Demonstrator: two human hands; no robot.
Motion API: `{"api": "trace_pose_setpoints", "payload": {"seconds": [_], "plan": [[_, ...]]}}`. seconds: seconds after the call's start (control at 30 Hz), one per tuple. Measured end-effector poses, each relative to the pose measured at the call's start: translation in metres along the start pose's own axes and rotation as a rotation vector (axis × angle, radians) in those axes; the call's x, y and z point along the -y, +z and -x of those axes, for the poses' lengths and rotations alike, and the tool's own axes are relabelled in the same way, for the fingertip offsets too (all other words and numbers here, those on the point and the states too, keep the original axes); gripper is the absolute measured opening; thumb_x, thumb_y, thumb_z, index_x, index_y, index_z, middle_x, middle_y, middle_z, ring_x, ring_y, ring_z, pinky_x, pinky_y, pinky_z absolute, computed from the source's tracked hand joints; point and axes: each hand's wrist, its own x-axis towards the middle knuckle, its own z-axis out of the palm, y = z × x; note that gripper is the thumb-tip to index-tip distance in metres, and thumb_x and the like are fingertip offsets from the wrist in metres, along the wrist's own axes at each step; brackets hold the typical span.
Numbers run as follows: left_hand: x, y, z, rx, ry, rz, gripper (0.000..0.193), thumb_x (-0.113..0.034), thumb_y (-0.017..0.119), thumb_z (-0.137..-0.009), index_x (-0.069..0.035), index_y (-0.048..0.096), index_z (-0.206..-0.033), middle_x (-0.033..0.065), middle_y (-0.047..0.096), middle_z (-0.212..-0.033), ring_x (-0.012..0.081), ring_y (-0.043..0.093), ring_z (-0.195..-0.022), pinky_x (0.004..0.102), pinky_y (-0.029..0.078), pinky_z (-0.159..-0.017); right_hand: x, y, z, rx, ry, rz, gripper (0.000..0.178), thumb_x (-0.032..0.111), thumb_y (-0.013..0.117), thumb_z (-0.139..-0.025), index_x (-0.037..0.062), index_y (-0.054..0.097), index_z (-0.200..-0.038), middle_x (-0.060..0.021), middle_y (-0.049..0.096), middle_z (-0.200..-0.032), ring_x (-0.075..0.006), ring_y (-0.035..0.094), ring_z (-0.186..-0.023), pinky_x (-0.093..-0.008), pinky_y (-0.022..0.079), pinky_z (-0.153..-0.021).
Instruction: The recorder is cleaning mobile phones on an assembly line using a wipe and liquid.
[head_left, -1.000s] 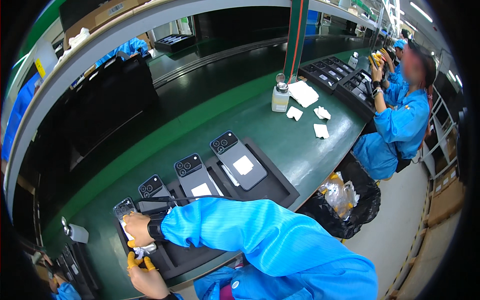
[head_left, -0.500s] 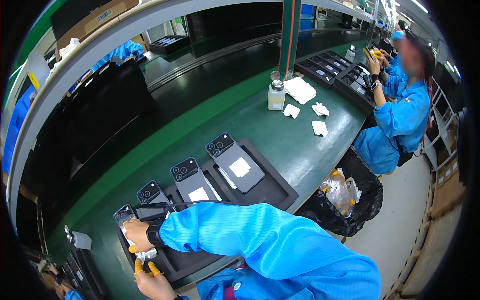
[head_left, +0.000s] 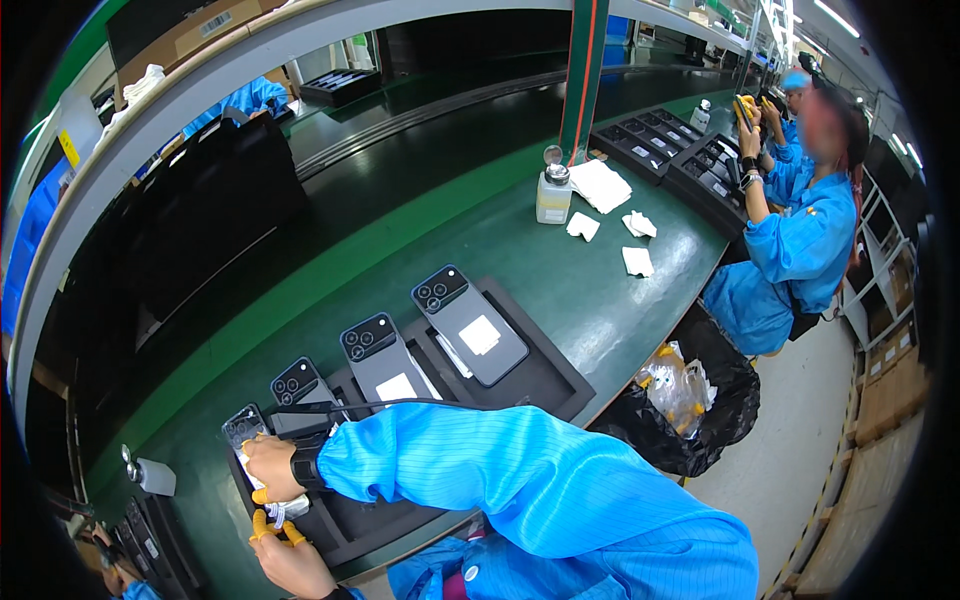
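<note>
My right hand (head_left: 272, 470), with yellow finger cots and a black wristband, is closed on a dark smartphone (head_left: 240, 424) at the near left end of the black foam tray (head_left: 565, 375). The phone's camera end shows past my fingers; the rest is mostly hidden. Below it, my left hand (head_left: 295, 568), also in yellow finger cots, pinches at a crinkled clear film (head_left: 292, 508) by the phone's lower end. Three more phones lie camera side up in the tray: a near one (head_left: 300, 382), a middle one (head_left: 380, 350) and a far one (head_left: 470, 325), the last two bearing white labels.
A pump bottle (head_left: 554, 195) stands by white wipes (head_left: 600, 186) on the green bench. Another bottle (head_left: 155, 476) is at the left. A black-lined waste bin (head_left: 715, 430) sits by the bench edge. At right, a co-worker in blue (head_left: 800, 235) handles a device beside black trays (head_left: 705, 180).
My left hand has shifted slightly left and up beside the film. My right hand stays on the phone, almost unmoved. The co-worker's hands at right have moved a little.
</note>
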Motion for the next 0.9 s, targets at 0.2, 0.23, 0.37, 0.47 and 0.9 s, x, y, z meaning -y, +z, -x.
{"api": "trace_pose_setpoints", "payload": {"seconds": [0.2,0.23,0.37,0.47,0.9], "plan": [[-0.003,0.002,0.0,0.006,0.041,0.002,0.037,-0.004,0.066,-0.082,0.0,0.063,-0.119,0.0218,0.064,-0.1,0.0409,0.063,-0.091,0.0463,0.05,-0.077,0.0,-0.007,0.003,-0.025,-0.036,0.042,0.049,0.043,0.071,-0.077,-0.0064,0.071,-0.082,-0.0268,0.059,-0.104,-0.0415,0.059,-0.097,-0.0478,0.05,-0.084],[-0.004,0.0,0.001,0.003,0.025,0.005,0.036,-0.004,0.067,-0.082,0.0,0.063,-0.118,0.0221,0.065,-0.099,0.0413,0.064,-0.09,0.0467,0.05,-0.076,0.0,-0.008,0.003,-0.009,-0.056,0.043,0.048,0.043,0.071,-0.077,-0.0055,0.071,-0.082,-0.0262,0.059,-0.104,-0.0417,0.059,-0.097,-0.0486,0.05,-0.084],[-0.012,-0.001,-0.001,-0.032,0.008,0.052,0.035,-0.004,0.07,-0.081,0.001,0.065,-0.115,0.0229,0.066,-0.096,0.0418,0.064,-0.086,0.0476,0.051,-0.073,-0.001,-0.025,0.012,-0.033,-0.068,0.047,0.049,0.046,0.068,-0.081,-0.0026,0.072,-0.076,-0.0264,0.062,-0.098,-0.0418,0.06,-0.096,-0.0477,0.05,-0.085],[-0.011,0.002,0.003,-0.094,0.032,0.043,0.034,-0.004,0.072,-0.079,0.001,0.067,-0.112,0.0233,0.066,-0.093,0.0409,0.065,-0.083,0.0461,0.052,-0.071,0.0,-0.028,0.016,0.019,-0.11,0.064,0.046,0.044,0.067,-0.086,-0.0014,0.071,-0.077,-0.0226,0.061,-0.092,-0.0385,0.06,-0.092,-0.0459,0.048,-0.084],[-0.021,-0.008,-0.006,0.006,-0.095,0.0,0.039,0.0,0.068,-0.076,-0.004,0.066,-0.115,0.0218,0.065,-0.096,0.0393,0.065,-0.074,0.046,0.053,-0.066,0.014,-0.053,0.024,0.152,-0.022,0.073,0.044,0.04,0.066,-0.087,-0.0033,0.071,-0.091,-0.0249,0.061,-0.102,-0.0392,0.06,-0.1,-0.0464,0.048,-0.09]]}}
